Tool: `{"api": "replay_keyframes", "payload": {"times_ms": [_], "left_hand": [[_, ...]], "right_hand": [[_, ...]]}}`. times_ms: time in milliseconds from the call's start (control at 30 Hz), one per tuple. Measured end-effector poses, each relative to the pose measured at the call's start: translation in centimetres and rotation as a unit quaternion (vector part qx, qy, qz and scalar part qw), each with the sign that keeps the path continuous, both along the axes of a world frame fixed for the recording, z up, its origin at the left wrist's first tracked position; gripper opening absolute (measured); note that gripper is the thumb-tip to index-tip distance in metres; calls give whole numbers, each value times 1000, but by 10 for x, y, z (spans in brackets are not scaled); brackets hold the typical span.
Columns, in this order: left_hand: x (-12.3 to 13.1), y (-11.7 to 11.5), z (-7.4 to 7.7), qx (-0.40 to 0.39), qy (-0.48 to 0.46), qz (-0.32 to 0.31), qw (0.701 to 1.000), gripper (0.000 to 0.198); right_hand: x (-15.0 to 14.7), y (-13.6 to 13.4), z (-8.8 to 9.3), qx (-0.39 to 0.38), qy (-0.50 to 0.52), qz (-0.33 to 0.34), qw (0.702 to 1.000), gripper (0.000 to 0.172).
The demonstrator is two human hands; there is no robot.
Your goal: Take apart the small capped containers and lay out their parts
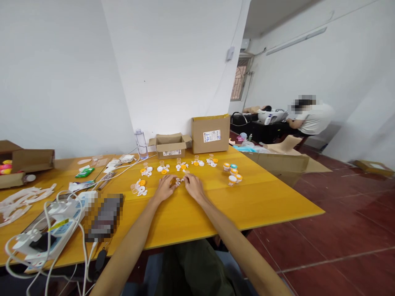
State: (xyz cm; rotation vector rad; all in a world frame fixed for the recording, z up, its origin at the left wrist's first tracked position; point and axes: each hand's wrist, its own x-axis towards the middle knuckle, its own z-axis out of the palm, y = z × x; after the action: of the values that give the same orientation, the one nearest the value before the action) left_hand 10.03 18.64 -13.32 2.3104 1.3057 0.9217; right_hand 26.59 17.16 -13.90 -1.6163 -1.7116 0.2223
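My left hand (166,188) and my right hand (194,187) rest on the yellow table (228,205), fingers curled in toward small white parts (178,181) between them. What each hand's fingertips grip is too small to make out. Behind my hands stand several small groups of white and orange discs, such as an orange disc (184,166) and a white disc (201,163), with clear cups (196,158). Another group with an orange disc (142,182) lies left of my left hand. Several small capped containers (232,179) stand to the right.
An open carton (170,146), a closed carton (210,134) and a bottle (141,144) stand along the wall. At left lie a power strip (66,230) with cables, a blurred dark device (106,217) and a green packet (84,172). A person (314,117) sits at the back right.
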Motion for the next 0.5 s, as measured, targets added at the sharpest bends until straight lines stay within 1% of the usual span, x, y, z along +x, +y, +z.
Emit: {"api": "replay_keyframes", "payload": {"times_ms": [167, 300, 400, 500], "left_hand": [[-3, 3, 2, -16, -13, 19, 1000, 39], [-8, 5, 4, -22, -24, 34, 999, 37], [-12, 7, 4, -11, -11, 52, 999, 32], [-15, 8, 3, 9, 0, 57, 998, 26]], "right_hand": [[-3, 0, -1, 49, -33, 79, 995, 16], [-5, -2, -5, 108, -107, 139, 979, 18], [-5, -5, -6, 108, -159, 151, 970, 19], [-4, -5, -7, 89, -179, 134, 971, 18]]}}
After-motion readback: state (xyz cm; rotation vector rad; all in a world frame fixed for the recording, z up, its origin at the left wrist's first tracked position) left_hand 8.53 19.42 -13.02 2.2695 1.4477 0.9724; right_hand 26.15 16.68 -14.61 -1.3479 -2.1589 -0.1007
